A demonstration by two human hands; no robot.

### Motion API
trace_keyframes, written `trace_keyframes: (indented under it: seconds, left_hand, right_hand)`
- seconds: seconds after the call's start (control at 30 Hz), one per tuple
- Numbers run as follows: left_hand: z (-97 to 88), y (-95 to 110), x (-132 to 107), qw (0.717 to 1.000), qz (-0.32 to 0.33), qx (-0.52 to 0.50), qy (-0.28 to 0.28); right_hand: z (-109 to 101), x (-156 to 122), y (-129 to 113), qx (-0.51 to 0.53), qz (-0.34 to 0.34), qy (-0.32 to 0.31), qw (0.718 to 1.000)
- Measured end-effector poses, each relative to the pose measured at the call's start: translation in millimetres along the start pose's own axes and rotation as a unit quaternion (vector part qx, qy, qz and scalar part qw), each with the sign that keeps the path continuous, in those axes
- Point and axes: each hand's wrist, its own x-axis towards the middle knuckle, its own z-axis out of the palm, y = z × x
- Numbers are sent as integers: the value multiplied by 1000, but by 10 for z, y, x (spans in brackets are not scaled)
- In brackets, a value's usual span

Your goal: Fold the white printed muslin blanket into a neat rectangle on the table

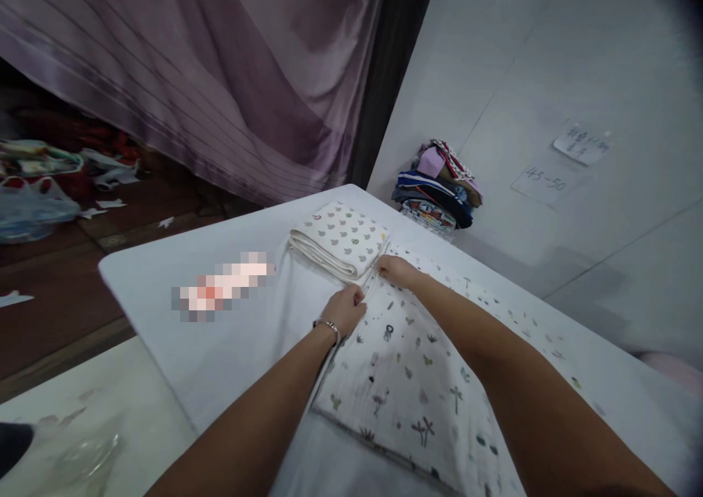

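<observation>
A white muslin cloth (409,365) printed with small palms, cacti and flamingos lies over the near part of the white table. My left hand (344,310), with a silver bracelet at the wrist, has its fingers curled closed on the cloth's left edge. Farther along the same edge, my right hand (396,271) pinches the cloth near its far corner. Just beyond both hands rests a folded cream cloth (343,235) with a grey leaf-like print, stacked in several layers. Part of the printed cloth is hidden beneath my right forearm.
A blurred-out object (222,286) lies left on the white table (181,350). Folded clothes (433,189) are piled by the wall. A purple curtain (247,80) hangs behind. Plastic bags (36,208) and paper scraps lie on the floor at left. Handwritten notes (581,143) are on the wall.
</observation>
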Motion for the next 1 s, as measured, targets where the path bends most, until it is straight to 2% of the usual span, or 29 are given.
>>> trace_keyframes:
  seconds: [0.2, 0.37, 0.47, 0.77, 1.0]
  left_hand:
    - [2, -5, 0, 1000, 5, -9, 5]
    - [2, 2, 4, 1000, -2, -7, 5]
    - [3, 5, 5, 1000, -7, -7, 2]
    - [0, 12, 7, 1000, -7, 0, 2]
    - [26, -16, 21, 1000, 0, -7, 12]
  right_hand:
    - [25, -21, 2, 32, 2, 18, 999]
    - [64, -120, -69, 7, 25, 76, 997]
    - [88, -190, -119, -2, 35, 75, 997]
    - [61, -226, -121, 10, -21, 32, 999]
    - [57, -225, -103, 3, -76, 46, 996]
